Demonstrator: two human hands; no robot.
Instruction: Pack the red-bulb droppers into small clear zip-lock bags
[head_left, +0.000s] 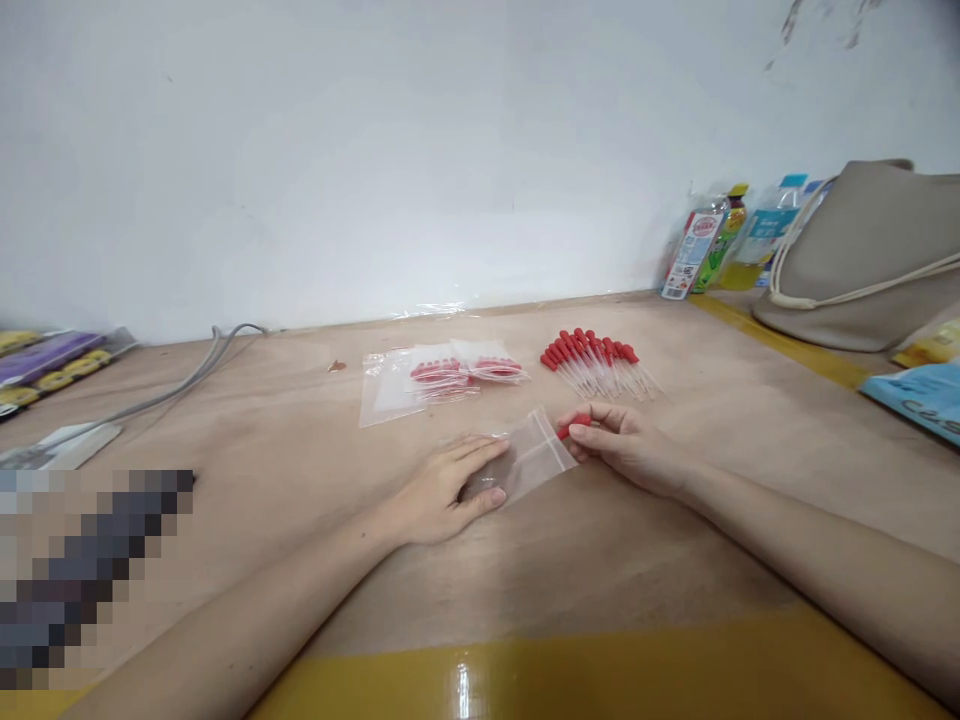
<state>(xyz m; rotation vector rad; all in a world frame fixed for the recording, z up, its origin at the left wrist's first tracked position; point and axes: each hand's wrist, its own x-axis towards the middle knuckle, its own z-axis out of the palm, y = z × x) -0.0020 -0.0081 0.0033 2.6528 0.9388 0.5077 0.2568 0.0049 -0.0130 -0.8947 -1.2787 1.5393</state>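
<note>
Head view: left hand (450, 490) is resting spread on a clear bag (531, 450), right hand (630, 445) is pinching a red bulb (580, 421).

Small bag (536, 450): thin clear plastic, smooth, softly glossy on my remote screen. Loose droppers (592, 352): red bulbs, rubbery-looking, low sheen; stems (598, 378), smooth see-through plastic. Filled bags (450, 378): clear film, shiny. Tabletop (450, 590): brown, mostly matt; I cannot tell wood from a paper covering. Edge tape (487, 680): yellow, high gloss. Wall (450, 150): pale, matt. Drawstring bag (862, 250): smooth, matt, leather-like, I judge; its cord (795, 302), cloth-like. Bottles (761, 240): transparent plastic.
</note>
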